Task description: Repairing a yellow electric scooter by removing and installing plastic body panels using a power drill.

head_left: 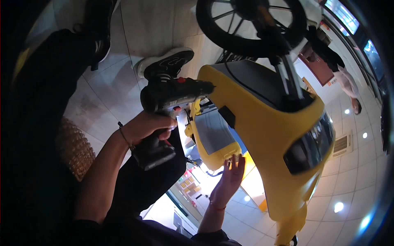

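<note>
My left hand (144,128) is wrapped around the grip of a black cordless drill (170,97) with red accents and a battery (152,156) at its base. The drill's nose points right, at the edge of a yellow scooter front panel (262,119); whether the tip touches it I cannot tell. My right hand (230,180) has its fingers stretched up against the lower end of a smaller yellow-and-grey scooter part (215,137). A dark headlight (312,145) sits in the large panel. Above it is the fork (289,78) with a black spoked wheel (250,16).
My dark-clad leg (143,184) and a black shoe (168,63) are close to the drill. Beside my left forearm is a woven, wicker-like surface (74,145). Pale tiled floor (108,98) lies at upper left. Another person (340,69) appears at far right, near a ceiling vent (342,144).
</note>
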Action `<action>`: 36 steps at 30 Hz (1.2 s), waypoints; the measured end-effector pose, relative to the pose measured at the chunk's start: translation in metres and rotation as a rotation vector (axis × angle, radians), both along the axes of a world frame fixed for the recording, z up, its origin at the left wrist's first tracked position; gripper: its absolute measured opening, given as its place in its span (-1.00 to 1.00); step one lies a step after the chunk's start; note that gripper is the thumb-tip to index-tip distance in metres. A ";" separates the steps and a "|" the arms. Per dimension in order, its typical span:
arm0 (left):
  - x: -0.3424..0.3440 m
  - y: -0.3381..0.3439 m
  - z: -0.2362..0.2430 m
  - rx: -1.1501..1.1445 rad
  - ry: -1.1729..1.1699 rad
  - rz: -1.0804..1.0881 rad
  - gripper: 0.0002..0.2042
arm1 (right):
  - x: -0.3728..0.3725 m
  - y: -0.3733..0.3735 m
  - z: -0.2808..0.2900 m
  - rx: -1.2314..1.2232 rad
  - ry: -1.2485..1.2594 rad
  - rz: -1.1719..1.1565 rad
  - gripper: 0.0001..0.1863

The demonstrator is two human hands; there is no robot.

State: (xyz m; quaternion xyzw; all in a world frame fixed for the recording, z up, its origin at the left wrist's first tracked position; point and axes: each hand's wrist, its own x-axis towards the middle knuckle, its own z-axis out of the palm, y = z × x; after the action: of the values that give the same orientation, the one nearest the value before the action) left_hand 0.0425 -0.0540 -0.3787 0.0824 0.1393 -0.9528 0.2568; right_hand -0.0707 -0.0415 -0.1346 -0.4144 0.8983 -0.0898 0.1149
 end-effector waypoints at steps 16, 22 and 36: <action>-0.019 0.063 0.011 0.042 0.037 -0.072 -0.85 | -0.050 -0.069 -0.100 -0.477 -0.570 -0.043 -0.35; -0.024 0.049 0.011 0.006 -0.016 -0.086 -0.85 | -0.062 -0.070 -0.091 -0.428 -0.513 -0.047 -0.36; -0.040 0.060 0.015 -0.038 -0.087 -0.018 -0.79 | -0.060 -0.063 -0.098 -0.434 -0.447 -0.067 -0.23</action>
State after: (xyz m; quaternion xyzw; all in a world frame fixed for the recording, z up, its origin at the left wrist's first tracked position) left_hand 0.0023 0.0058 -0.3640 0.1199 0.1092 -0.9531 0.2557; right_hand -0.1303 -0.1043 -0.2321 -0.3695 0.8238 -0.3720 0.2153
